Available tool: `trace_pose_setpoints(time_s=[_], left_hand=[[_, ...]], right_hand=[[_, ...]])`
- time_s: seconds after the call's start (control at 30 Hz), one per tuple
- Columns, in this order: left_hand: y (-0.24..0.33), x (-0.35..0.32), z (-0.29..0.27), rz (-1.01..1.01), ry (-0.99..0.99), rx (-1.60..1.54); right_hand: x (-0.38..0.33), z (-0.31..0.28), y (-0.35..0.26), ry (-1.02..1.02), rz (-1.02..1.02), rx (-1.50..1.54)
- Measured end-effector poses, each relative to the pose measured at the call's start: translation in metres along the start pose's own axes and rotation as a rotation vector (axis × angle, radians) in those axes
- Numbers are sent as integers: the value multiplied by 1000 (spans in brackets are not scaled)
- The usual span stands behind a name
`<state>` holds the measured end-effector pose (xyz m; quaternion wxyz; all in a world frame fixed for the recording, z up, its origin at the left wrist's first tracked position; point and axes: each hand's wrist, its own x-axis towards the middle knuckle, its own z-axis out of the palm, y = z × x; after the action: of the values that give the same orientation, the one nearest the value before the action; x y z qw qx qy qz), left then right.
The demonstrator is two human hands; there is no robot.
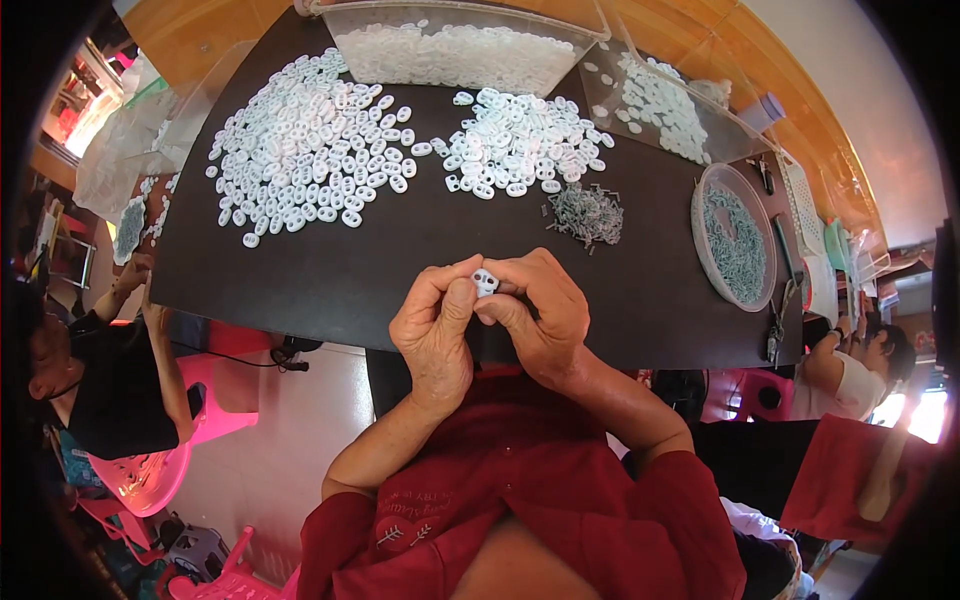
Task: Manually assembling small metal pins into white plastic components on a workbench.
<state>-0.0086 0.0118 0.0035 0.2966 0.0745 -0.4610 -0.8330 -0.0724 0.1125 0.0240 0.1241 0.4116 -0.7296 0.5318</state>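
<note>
Fingers of left hand (436,335), right hand (535,315) pinch white plastic piece (485,282).

I see a white plastic piece (485,281) at the centre, over a black tabletop (400,250). White pieces (310,145) heap at eleven o'clock, grey pins (587,213) at one. My sleeves (520,520) at six are dark red; a pink stool (215,400) sits at eight.

- Left hand (433,335) and right hand (540,315) pinch one small white plastic piece (485,282) together.
- Two heaps of white pieces (310,140) lie far on the dark table (400,260).
- A grey pin pile (587,213) lies right.
</note>
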Motion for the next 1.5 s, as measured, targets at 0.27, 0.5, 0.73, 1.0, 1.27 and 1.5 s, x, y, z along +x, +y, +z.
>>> trace_pose_setpoints(time_s=[0.27,0.5,0.73,1.0,1.27,1.5], left_hand=[[-2,-2,1,2,17,-11],[-1,-8,5,40,70,93],[-5,-13,5,225,89,257],[-16,-7,5,288,79,315],[-13,-6,11,168,114,263],[7,-8,7,-55,-76,210]], right_hand=[[-5,9,-6,62,84,65],[-16,19,-6,127,157,131],[-6,17,-4,143,-154,-41],[-7,17,2,166,-143,-26],[-3,12,0,152,-130,-94],[-3,-12,1,146,-17,-111]])
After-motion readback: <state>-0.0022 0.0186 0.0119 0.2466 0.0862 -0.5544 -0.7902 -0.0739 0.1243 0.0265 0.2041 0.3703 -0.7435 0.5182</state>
